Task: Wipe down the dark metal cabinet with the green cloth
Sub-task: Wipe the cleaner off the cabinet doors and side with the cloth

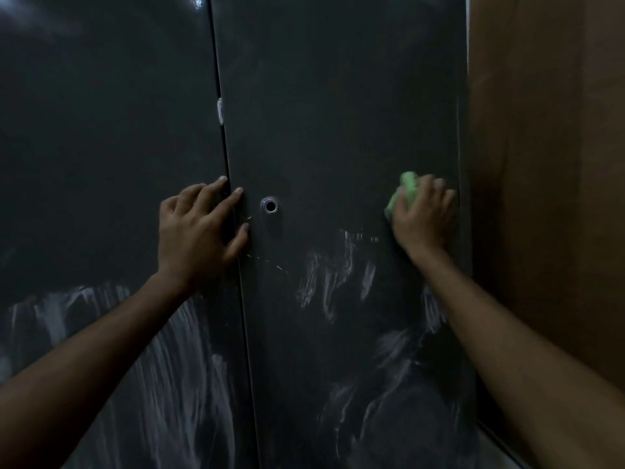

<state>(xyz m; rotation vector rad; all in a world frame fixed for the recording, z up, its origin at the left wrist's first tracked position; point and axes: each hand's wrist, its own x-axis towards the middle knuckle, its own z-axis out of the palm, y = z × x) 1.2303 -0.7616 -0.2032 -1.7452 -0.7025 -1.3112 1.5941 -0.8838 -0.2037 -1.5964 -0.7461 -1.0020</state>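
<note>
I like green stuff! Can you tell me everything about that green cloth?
The green cloth is bright lime, soft-looking and bunched into a small wad. The right hand presses it against the right door of the dark metal cabinet, near the door's right edge. Fingers cover most of it; only its top and left side peek out.

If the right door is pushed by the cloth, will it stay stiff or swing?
The right door probably stays stiff: it looks like flat metal. It may swing slightly, since the left hand braces its edge while the green cloth presses.
</note>
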